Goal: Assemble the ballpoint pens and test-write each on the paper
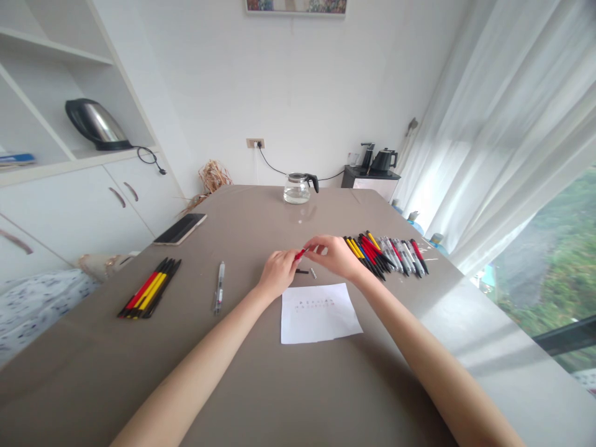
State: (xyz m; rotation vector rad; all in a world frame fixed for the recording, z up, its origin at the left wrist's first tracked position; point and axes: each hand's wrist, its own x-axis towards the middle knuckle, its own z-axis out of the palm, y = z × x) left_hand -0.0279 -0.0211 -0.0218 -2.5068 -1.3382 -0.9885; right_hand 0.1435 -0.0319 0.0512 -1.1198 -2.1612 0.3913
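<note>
My left hand [278, 273] is closed on a red pen barrel [300, 254], most of which its fingers hide. From the other side, my right hand [336, 254] pinches the barrel's far end with thumb and fingertips. On the table just below the hands lie a short black pen piece [302, 272] and a small silvery piece [313, 273], perhaps a spring. A white sheet of paper [320, 326] with rows of small handwritten marks is in front of them.
Right of the hands lies a pile of pens [372, 254] in several colours. A clear pen [219, 288] and a row of red, yellow and black pens [149, 290] lie left. Farther back are a dark phone [180, 229] and a glass pot [297, 189].
</note>
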